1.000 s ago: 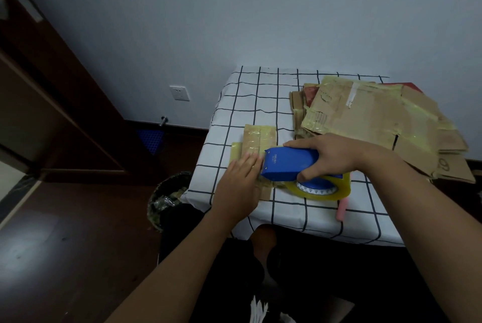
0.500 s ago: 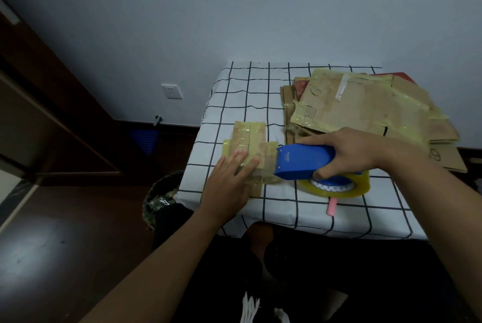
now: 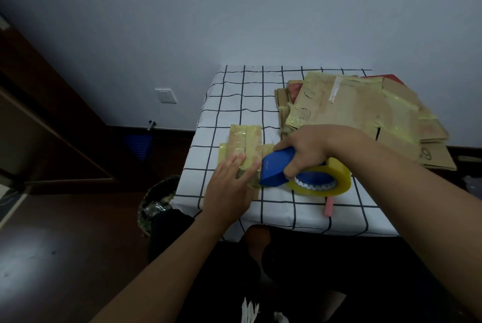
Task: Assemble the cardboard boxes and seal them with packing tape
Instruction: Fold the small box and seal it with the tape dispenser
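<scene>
Right hand: my right hand (image 3: 303,149) is wrapped around the blue plastic tape dispenser (image 3: 277,167), thumb on its near side, fingers over the top.
Dispenser: front edge is against the right side of the small flat cardboard box (image 3: 243,151); its roll of yellowish clear packing tape (image 3: 322,181) lies behind, low over the table (image 3: 234,93).
Left hand: my left hand (image 3: 229,187) lies flat, fingers straight and together, pressing on the near part of the small box; it holds nothing.
Small box: tan cardboard, glossy with tape strips, lying flat near the table's front-left corner, just left of the dispenser.
Stack: a pile of larger flattened tan cardboard boxes (image 3: 365,111) with yellowed tape sits on the right rear of the table, touching nothing I hold; a "6" is marked on a lower sheet.
Table: covered by a white cloth with a black grid.
Pink item: a small pink stick (image 3: 328,206) lies near the front edge, just in front of the roll; I cannot tell what it is.
Floor: dark waste bin (image 3: 156,202) with crumpled scraps stands beside the table's left front corner.
Wall: white socket plate (image 3: 165,95), left of the table.
</scene>
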